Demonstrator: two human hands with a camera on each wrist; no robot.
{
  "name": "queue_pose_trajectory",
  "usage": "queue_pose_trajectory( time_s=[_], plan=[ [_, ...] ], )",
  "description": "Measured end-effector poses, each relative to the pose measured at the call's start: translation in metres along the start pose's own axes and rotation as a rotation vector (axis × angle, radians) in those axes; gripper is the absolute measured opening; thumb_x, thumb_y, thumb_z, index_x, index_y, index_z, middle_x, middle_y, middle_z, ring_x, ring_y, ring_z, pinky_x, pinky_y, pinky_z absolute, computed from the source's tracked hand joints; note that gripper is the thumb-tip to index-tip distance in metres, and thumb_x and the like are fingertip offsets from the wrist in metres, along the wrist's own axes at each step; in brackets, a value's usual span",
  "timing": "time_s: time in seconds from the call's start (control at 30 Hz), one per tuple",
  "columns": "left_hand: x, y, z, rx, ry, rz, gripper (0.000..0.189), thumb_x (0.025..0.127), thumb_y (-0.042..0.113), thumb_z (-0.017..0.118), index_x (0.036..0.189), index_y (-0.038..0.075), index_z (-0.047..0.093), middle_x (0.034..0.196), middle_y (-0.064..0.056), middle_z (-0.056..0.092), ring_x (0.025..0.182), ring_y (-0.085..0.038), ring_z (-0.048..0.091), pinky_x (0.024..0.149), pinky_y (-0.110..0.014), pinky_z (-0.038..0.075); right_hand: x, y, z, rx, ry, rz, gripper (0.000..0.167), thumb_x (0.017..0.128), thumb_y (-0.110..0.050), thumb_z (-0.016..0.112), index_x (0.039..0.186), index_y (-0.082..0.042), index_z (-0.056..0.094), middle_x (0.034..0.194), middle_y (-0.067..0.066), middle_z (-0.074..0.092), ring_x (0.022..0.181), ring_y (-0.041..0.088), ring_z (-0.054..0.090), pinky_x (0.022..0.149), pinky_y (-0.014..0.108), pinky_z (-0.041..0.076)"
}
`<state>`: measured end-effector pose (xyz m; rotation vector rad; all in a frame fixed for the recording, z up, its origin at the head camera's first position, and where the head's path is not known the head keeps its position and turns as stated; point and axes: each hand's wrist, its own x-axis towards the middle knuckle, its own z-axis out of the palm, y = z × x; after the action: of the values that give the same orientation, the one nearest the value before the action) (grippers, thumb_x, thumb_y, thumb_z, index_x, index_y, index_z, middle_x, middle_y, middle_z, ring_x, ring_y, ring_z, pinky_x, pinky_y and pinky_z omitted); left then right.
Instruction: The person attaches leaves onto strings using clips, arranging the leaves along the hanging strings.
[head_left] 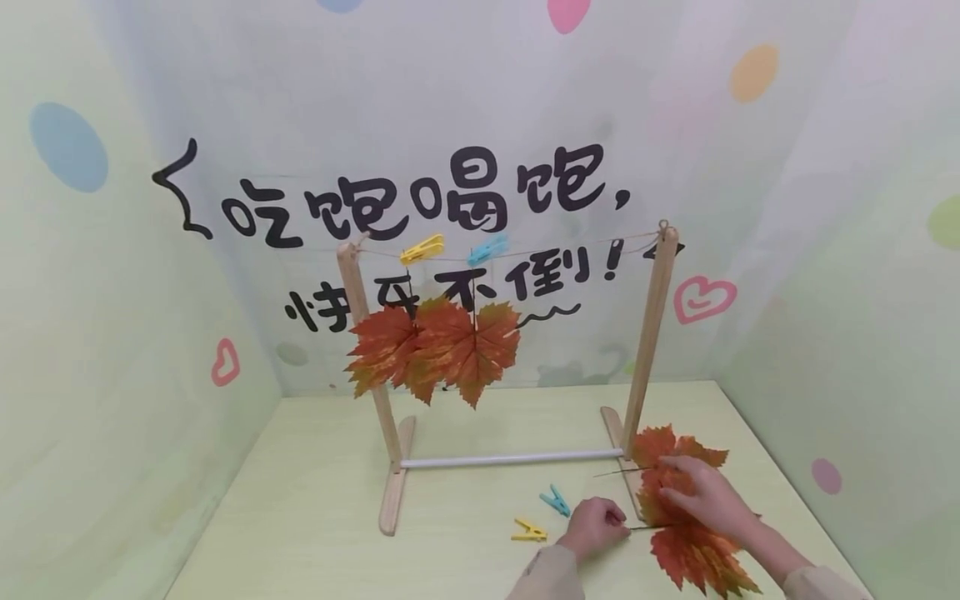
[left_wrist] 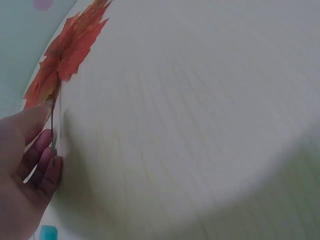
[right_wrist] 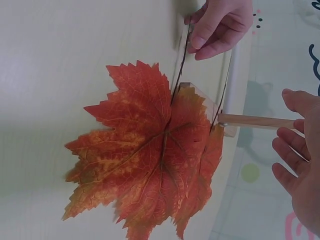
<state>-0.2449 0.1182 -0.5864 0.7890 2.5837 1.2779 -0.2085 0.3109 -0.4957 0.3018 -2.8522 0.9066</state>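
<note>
My left hand point(head_left: 596, 529) pinches the thin dark stem point(left_wrist: 53, 117) of an orange-red artificial maple leaf point(right_wrist: 135, 145) between thumb and fingers. This nearer leaf lies at the right of the table, its blade spreading away from the hand. A second red leaf point(head_left: 660, 442) overlaps it from behind, beside the rack's right foot, with its stem pointing left. Over the two leaves hovers my right hand point(head_left: 708, 498), its fingers loosely extended. In the right wrist view, the right hand point(right_wrist: 305, 165) shows spread fingers with nothing between them.
A wooden rack point(head_left: 651, 342) carries a string, where a yellow clothespin point(head_left: 422, 249) and a blue clothespin point(head_left: 487, 249) hold two hanging leaves point(head_left: 476, 350). Another blue clothespin point(head_left: 555, 501) and yellow clothespin point(head_left: 529, 530) lie left of my left hand. A white crossbar point(head_left: 510, 459) joins the rack's feet.
</note>
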Motion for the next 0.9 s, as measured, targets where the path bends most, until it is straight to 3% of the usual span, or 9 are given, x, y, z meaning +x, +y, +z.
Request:
queue_pose_trajectory(
  time_s=[0.2, 0.37, 0.5, 0.77, 0.9],
  plan=[
    [-0.001, -0.006, 0.012, 0.152, 0.009, 0.014, 0.007, 0.07, 0.015, 0.075, 0.071, 0.015, 0.068, 0.059, 0.013, 0.059, 0.053, 0.007, 0.045, 0.054, -0.01, 0.035, 0.0, -0.001, 0.002, -0.004, 0.017, -0.027, 0.039, 0.077, -0.01, 0.07, 0.113, 0.002, 0.059, 0.109, 0.019, 0.06, 0.102, 0.036, 0.055, 0.08, 0.051, 0.047],
    [-0.003, -0.007, 0.014, 0.173, 0.023, 0.021, 0.006, 0.071, 0.013, 0.073, 0.068, 0.017, 0.07, 0.055, 0.014, 0.057, 0.05, 0.007, 0.043, 0.051, -0.009, 0.033, 0.001, -0.002, 0.0, 0.012, 0.002, 0.005, 0.039, 0.078, -0.009, 0.07, 0.114, 0.0, 0.059, 0.111, 0.018, 0.06, 0.102, 0.035, 0.055, 0.08, 0.05, 0.048],
    [-0.003, -0.007, 0.011, 0.101, 0.03, 0.016, 0.006, 0.071, 0.014, 0.072, 0.067, 0.015, 0.069, 0.055, 0.013, 0.056, 0.05, 0.007, 0.043, 0.051, -0.009, 0.034, 0.003, -0.003, -0.001, 0.011, -0.005, 0.018, 0.039, 0.078, -0.009, 0.069, 0.115, -0.001, 0.059, 0.109, 0.015, 0.06, 0.102, 0.034, 0.055, 0.08, 0.049, 0.048],
    [0.0, -0.002, -0.002, -0.129, 0.089, -0.077, 0.01, 0.073, 0.016, 0.074, 0.066, 0.011, 0.07, 0.055, 0.011, 0.058, 0.05, 0.004, 0.047, 0.05, -0.013, 0.04, 0.006, -0.007, -0.007, -0.015, 0.035, -0.046, 0.036, 0.077, -0.007, 0.069, 0.111, 0.001, 0.06, 0.104, 0.014, 0.062, 0.094, 0.031, 0.059, 0.075, 0.046, 0.051],
    [0.004, 0.002, -0.01, -0.236, 0.141, -0.058, 0.01, 0.072, 0.014, 0.075, 0.066, 0.008, 0.07, 0.056, 0.009, 0.059, 0.049, 0.003, 0.047, 0.049, -0.015, 0.041, 0.009, -0.008, -0.013, -0.041, 0.046, -0.073, 0.036, 0.077, -0.007, 0.07, 0.11, 0.004, 0.059, 0.102, 0.015, 0.063, 0.091, 0.03, 0.06, 0.073, 0.045, 0.051]
  ],
)
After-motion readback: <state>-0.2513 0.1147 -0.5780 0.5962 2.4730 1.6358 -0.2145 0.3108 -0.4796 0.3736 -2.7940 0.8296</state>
